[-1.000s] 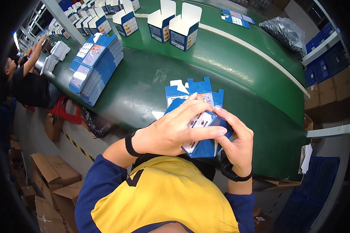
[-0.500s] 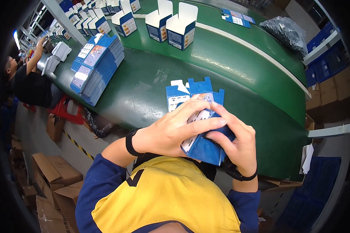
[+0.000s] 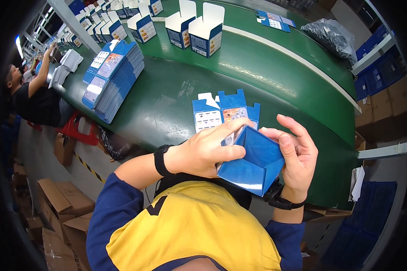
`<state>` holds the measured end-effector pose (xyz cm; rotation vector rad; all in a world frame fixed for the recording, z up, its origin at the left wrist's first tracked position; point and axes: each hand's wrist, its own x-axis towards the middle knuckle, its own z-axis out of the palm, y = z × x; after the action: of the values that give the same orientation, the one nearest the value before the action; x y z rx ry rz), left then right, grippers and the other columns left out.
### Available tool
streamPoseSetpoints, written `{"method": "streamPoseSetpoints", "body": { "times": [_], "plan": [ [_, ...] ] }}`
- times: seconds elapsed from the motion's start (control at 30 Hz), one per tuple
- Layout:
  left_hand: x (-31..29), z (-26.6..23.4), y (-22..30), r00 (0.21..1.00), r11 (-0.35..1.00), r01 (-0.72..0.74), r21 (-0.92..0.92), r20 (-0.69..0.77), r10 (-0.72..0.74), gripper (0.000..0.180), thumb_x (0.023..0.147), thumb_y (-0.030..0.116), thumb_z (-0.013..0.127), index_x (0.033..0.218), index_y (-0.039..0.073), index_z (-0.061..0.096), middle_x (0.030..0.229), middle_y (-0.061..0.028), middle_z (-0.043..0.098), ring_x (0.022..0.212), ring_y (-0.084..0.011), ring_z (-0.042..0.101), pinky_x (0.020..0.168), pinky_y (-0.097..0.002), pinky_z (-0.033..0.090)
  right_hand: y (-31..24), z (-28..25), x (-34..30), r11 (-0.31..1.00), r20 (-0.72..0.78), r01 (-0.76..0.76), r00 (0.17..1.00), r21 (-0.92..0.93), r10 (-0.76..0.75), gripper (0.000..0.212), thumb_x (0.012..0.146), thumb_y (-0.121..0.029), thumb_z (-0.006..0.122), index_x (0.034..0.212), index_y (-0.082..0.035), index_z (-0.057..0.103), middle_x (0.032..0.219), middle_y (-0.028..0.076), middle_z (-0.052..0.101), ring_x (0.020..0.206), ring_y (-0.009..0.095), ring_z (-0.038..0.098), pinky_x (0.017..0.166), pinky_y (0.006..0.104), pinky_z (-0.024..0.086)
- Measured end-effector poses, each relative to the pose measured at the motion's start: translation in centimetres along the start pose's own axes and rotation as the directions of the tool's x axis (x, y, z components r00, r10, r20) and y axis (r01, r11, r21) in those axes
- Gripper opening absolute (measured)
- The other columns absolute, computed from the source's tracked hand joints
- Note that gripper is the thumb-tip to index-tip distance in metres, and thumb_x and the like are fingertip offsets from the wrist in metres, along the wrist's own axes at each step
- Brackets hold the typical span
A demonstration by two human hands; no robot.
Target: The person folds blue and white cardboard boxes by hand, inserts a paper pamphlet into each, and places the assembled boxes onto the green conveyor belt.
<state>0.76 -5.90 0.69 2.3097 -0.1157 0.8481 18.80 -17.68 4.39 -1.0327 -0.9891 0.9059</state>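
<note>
A blue folding carton (image 3: pixel 245 175) stands opened into a box shape close in front of my body, one end facing up and showing its blue panels. My left hand (image 3: pixel 202 151) grips its left wall, fingers along the top edge and on the wall. On the other side my right hand (image 3: pixel 299 158) is open, with its fingers spread and some fingertips at the carton's right edge. Just beyond the hands a flat blue-and-white carton blank (image 3: pixel 208 119) lies on the green table (image 3: pixel 176 108), partly covered by the left hand and the carton.
To the left stands a tall stack of flat carton blanks (image 3: pixel 111 86). Formed boxes with raised lids (image 3: pixel 205 38) line the green conveyor (image 3: pixel 276 77). A grey plastic bag (image 3: pixel 331 38) and another flat blank (image 3: pixel 276 21) lie far right. A co-worker (image 3: pixel 36 92) sits at far left.
The carton has been squeezed out from flat into an open box shape and turned. My right hand has moved right and spread its fingers; my left hand keeps its grip.
</note>
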Motion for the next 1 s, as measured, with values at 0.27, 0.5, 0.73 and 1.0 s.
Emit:
{"method": "streamPoseSetpoints", "body": {
  "times": [0.27,0.5,0.73,1.0],
  "plan": [
    [1.2,-0.7,0.4,0.999,0.999,0.037,-0.018,-0.025,-0.038,0.040,0.063,0.014,0.080,0.094,0.010,0.054,0.132,-0.0309,0.037,0.113,-0.0467,0.049,0.089,-0.0432,0.046,0.7,0.0,0.3,0.999,0.004,0.036,0.999,0.010,-0.036,0.032,0.094,-0.013,0.054,0.120,0.006,0.052,0.103,0.018,0.066,0.098,0.020,0.063,0.083,0.0283,0.051],
    [1.0,-1.9,1.0,0.927,0.952,-0.060,-0.302,-0.372,-0.060,0.056,0.061,0.016,0.086,0.103,0.011,0.050,0.115,-0.0168,0.049,0.104,-0.0331,0.054,0.093,-0.0400,0.041,1.0,-0.4,0.6,0.947,-0.263,0.315,0.910,-0.067,-0.321,0.036,0.092,-0.024,0.058,0.113,0.005,0.058,0.102,0.017,0.066,0.097,0.020,0.063,0.080,0.0261,0.051],
    [0.6,-1.0,2.1,0.925,0.908,-0.072,-0.412,-0.369,-0.094,0.072,0.055,0.027,0.091,0.109,0.011,0.046,0.105,-0.0098,0.050,0.102,-0.0271,0.052,0.095,-0.0373,0.036,3.8,-1.2,-4.2,0.902,-0.038,-0.176,0.977,0.393,0.208,0.046,0.097,-0.030,0.041,0.131,0.001,0.041,0.120,0.018,0.053,0.101,0.027,0.056,0.086,0.0372,0.048],
    [1.9,1.0,2.4,0.969,0.766,-0.108,-0.633,-0.241,-0.063,0.083,0.058,0.024,0.089,0.121,0.009,0.039,0.117,-0.0130,0.045,0.111,-0.0294,0.047,0.096,-0.0391,0.037,5.2,2.3,-0.2,0.906,0.072,-0.248,0.969,0.344,0.238,0.055,0.094,-0.035,0.047,0.133,0.002,0.038,0.125,0.017,0.050,0.109,0.026,0.053,0.092,0.0376,0.044]
  ]
}}
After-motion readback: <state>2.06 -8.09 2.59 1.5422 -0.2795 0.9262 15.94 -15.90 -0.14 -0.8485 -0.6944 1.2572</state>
